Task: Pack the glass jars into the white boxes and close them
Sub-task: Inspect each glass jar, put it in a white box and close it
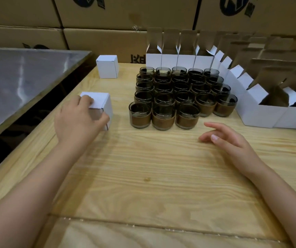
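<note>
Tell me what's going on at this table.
A person is boxing up glass jars on a wooden table. The left hand grips a small white box, its top flap down, near the table's left edge. The right hand hovers open and empty in front of the jars. Another closed box stands farther back, and open boxes wait in rows behind and to the right of the jars.

Single head view, angled forward-down, close over table [152, 167]; edges apparently bowed.
</note>
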A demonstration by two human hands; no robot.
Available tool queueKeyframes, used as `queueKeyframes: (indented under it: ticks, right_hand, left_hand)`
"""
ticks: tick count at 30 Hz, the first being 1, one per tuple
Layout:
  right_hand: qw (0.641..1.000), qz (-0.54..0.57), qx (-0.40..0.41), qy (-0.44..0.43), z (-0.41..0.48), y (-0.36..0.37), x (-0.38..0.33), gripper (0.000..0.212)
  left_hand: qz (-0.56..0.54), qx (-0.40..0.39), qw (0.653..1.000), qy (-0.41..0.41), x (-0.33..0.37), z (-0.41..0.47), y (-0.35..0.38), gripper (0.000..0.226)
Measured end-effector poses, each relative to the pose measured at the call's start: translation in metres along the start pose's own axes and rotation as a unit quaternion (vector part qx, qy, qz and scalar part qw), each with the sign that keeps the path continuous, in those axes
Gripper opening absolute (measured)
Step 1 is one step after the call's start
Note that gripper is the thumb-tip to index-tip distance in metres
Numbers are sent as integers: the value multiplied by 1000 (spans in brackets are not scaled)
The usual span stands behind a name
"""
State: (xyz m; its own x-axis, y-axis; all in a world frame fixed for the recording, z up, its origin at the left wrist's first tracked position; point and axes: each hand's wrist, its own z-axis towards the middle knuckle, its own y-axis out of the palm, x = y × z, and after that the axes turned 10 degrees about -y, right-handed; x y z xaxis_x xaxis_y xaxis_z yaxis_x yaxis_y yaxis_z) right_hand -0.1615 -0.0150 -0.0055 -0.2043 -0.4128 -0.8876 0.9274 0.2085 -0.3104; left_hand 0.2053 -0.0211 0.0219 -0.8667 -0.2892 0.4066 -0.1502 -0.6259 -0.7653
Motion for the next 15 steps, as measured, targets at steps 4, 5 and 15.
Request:
queueKeyframes:
  ticks: [4, 5, 15]
  right_hand:
    - [1000, 8, 24, 5, 2, 0, 2, 46]
    - [1000, 7, 28, 7, 2, 0, 2, 46]
    - [997, -20, 76, 14, 4, 2, 4, 44]
  left_hand:
    - [-36, -5, 999, -11, -13, 55, 43, 39]
    - [-51, -19, 998, -10, -14, 67, 53, 39]
    - [-50, -88, 995, 4, -13, 152, 113, 59]
